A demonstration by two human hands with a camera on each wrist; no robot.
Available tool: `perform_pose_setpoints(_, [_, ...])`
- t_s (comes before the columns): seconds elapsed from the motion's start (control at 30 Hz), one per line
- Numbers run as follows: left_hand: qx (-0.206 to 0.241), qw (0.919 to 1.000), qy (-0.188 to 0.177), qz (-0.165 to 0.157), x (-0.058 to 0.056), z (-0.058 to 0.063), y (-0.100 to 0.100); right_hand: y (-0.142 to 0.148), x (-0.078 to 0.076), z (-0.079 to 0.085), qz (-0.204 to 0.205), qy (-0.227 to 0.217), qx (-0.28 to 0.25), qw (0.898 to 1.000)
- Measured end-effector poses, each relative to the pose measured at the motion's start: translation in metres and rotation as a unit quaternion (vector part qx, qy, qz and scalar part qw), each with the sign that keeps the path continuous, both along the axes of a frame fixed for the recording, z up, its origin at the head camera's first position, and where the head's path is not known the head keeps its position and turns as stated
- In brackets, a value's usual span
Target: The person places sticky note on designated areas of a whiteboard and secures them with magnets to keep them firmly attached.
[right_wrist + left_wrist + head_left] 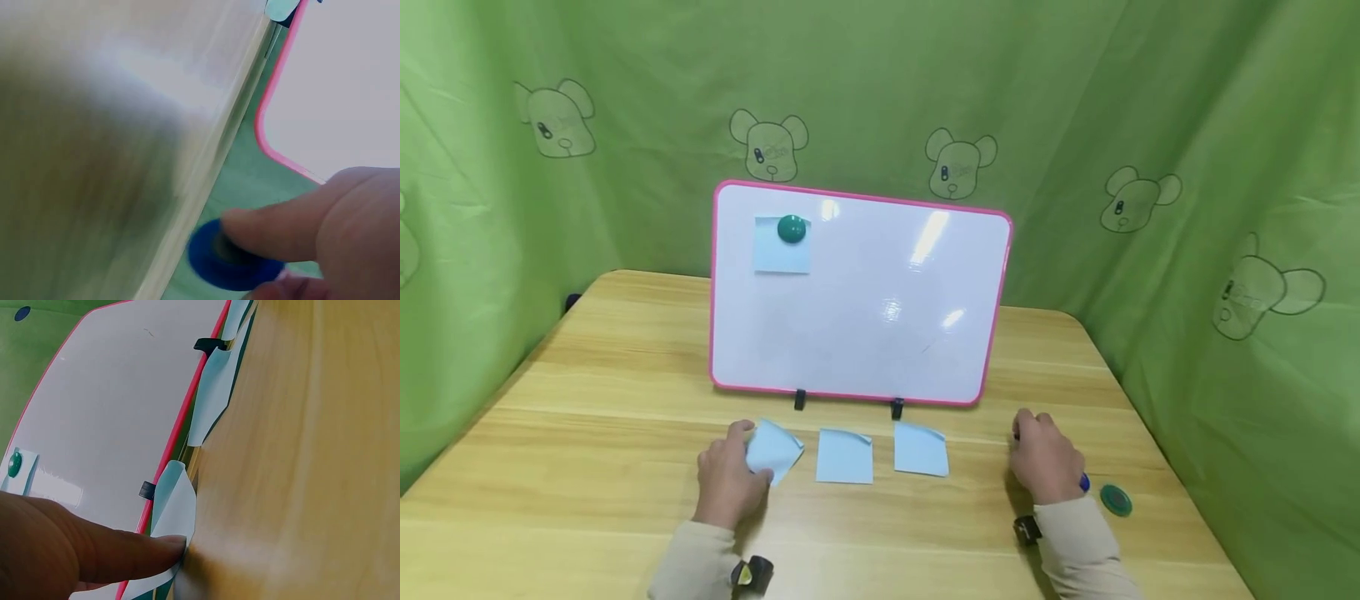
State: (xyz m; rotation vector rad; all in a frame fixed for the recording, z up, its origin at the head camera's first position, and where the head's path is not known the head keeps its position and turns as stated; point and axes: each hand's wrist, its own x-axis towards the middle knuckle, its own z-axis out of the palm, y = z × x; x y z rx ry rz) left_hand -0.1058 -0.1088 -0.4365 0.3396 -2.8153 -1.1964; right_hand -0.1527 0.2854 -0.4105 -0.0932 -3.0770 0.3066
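Observation:
My left hand pinches a light-blue sticky note near the table's front left. In the left wrist view the thumb lies across this note, whose far end is bent up. At the right, my right hand holds a round blue magnet between thumb and fingers; the hand mostly hides it in the head view. Two more light-blue notes, a middle one and a right one, lie in a row between the hands with curled top edges.
A pink-framed whiteboard stands upright on black feet behind the notes. At its upper left, a green magnet sits over another note. Beside the right wrist lie a green magnet and a partly hidden blue one.

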Motion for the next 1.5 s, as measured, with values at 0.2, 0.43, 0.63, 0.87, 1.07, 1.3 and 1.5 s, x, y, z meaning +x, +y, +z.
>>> perform_pose_setpoints(0.2, [-0.005,1.0000,0.002,-0.004,0.001,-0.002,-0.001,-0.015,0.000,-0.001,-0.007,0.054,-0.009,0.998])
perform_pose_setpoints(0.43, [-0.002,0.9999,0.010,-0.011,0.002,-0.002,-0.001,-0.028,0.001,-0.003,0.019,0.123,-0.005,0.992])
perform_pose_setpoints(0.63, [-0.011,0.9992,0.036,-0.016,0.002,-0.001,-0.004,-0.039,0.003,-0.004,0.039,0.166,0.001,0.985])
perform_pose_setpoints(0.87, [-0.024,0.9980,0.044,-0.038,0.000,0.005,-0.008,-0.041,0.000,-0.005,0.053,0.170,-0.019,0.984])
perform_pose_setpoints(1.07, [-0.067,0.9948,0.023,-0.074,-0.004,0.010,-0.011,-0.033,0.000,-0.005,0.054,0.134,-0.059,0.988])
perform_pose_setpoints(1.3, [-0.140,0.9823,-0.037,-0.119,-0.003,0.012,-0.011,-0.028,0.000,-0.005,0.047,0.105,-0.078,0.990])
perform_pose_setpoints(1.5, [-0.138,0.9865,-0.020,-0.086,-0.003,0.010,-0.011,-0.024,0.001,-0.006,0.044,0.084,-0.090,0.991])
